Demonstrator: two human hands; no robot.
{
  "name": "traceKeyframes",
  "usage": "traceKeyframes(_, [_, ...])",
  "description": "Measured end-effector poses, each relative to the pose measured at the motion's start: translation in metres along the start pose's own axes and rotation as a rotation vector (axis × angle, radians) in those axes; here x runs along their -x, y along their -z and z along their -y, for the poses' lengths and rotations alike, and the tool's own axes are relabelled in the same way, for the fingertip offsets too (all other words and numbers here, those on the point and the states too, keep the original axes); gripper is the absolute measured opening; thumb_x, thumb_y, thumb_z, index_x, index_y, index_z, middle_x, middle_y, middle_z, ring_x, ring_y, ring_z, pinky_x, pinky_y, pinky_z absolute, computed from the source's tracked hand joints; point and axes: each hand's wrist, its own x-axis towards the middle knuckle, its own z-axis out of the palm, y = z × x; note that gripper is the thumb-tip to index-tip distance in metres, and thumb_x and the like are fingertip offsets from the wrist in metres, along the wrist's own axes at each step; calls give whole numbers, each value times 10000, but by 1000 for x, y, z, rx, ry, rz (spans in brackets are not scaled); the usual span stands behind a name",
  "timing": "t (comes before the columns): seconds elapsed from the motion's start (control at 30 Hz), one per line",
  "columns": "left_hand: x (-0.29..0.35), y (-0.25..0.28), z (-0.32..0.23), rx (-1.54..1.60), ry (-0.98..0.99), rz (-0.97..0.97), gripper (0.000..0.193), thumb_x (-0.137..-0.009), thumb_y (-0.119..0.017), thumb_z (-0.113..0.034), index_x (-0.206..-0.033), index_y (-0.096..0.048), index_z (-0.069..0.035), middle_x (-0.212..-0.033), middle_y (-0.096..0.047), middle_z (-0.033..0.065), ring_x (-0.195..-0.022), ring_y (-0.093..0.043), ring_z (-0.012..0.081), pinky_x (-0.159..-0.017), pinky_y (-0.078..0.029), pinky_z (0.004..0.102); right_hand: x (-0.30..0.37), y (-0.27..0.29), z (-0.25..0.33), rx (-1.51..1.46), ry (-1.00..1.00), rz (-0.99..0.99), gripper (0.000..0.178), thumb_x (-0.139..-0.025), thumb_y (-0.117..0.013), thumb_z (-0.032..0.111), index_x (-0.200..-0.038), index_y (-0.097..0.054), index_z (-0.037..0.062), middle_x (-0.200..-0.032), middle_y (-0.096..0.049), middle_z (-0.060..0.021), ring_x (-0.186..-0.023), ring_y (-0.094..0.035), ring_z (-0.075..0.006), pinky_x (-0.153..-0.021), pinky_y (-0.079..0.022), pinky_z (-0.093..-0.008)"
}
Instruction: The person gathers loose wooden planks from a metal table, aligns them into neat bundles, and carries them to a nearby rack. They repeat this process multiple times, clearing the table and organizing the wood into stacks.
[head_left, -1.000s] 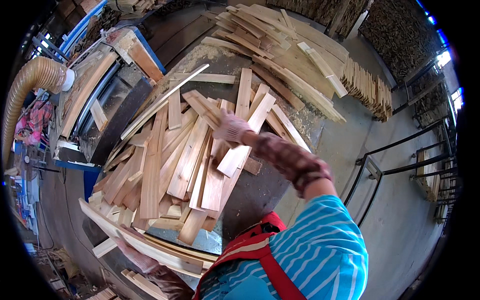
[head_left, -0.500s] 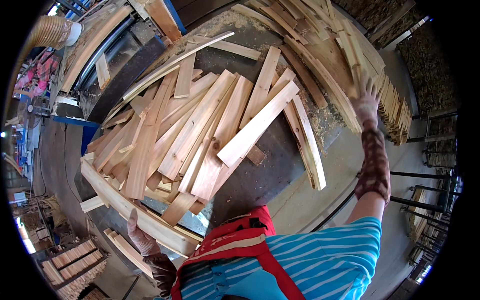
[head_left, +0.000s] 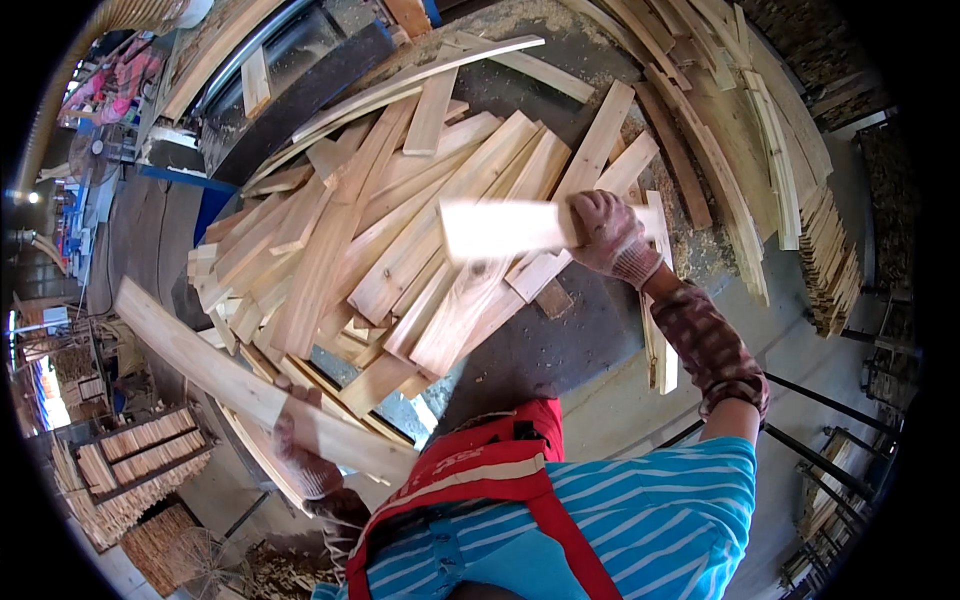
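1. Wooden boards (head_left: 320,270) lie in a loose heap on a dark table (head_left: 590,335), overlapping at many angles, most running from upper right down to lower left.
2. A blue striped top (head_left: 650,500) fills the lower edge, with a red apron (head_left: 470,455) bearing a cream band worn over it.
3. More timber (head_left: 745,170) lies in layers at the upper right, well apart from the heap, beside a row of thin slats (head_left: 830,270) packed close together.
4. The long board (head_left: 215,365) slants along the heap's lower left side, its far end reaching left and its near end just beside the apron.
5. The short board (head_left: 510,228), bright and blurred, crosses in view over the middle of the heap; whether it touches the boards behind it cannot be told.
6. The right hand (head_left: 612,238), gloved, has its fingers curled and clamped on the short board's right end.
7. The left hand (head_left: 300,440), also gloved and somewhat blurred, grips the long board toward its near end, fingers closed across its width.
8. A brown offcut (head_left: 553,299) sits on the table at the heap's right edge.
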Motion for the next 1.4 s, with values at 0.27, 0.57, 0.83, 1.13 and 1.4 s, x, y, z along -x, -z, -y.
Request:
traceKeyframes(0.27, [-18,-81,74,-147,375,482,641,-825,-698,-34,-1407,-431,-5,-1285,-590,175,-1144,-614,275,-1019,-499,420,-34,-27,175,-1248,-73,-332,803,-922,-697,427,-1510,-346,6,-1288,-625,-218,-1115,-643,-262,-941,-525,-358])
traceKeyframes(0.57, [-16,-112,123,-142,473,500,551,-796,-673,30,-1316,-509,-44,-1072,-657,129,-917,-695,261,-809,-631,416,-73,-83,34,-44,-569,-488,873,-853,-667,558,-1478,-385,17,-1525,-369,-279,-1393,-376,-425,-1174,-276,-484])
traceKeyframes(0.83, [-40,-111,110,-313,576,570,545,-855,-706,-58,-1352,-482,-56,-1114,-648,136,-969,-687,247,-807,-619,396,-36,-64,3,-730,-973,-332,749,-801,-766,291,-1427,-454,24,-1343,-568,-210,-1182,-591,-328,-977,-495,-394])
traceKeyframes(1.13, [-50,-143,117,-197,604,637,615,-855,-733,-236,-1357,-474,6,-1060,-672,98,-893,-678,201,-812,-579,331,80,-96,131,-763,-201,-612,438,-884,-711,322,-1186,-647,12,-1086,-691,-196,-997,-669,-381,-910,-529,-407])
traceKeyframes(1.4, [-32,-70,44,-345,340,580,1050,-775,-793,-26,-1609,-167,-148,-970,-678,34,-806,-643,104,-710,-548,268,-13,-129,1,-393,-1021,-348,847,-766,-768,459,-1409,-400,48,-1319,-543,-256,-1133,-577,-399,-990,-464,-472])
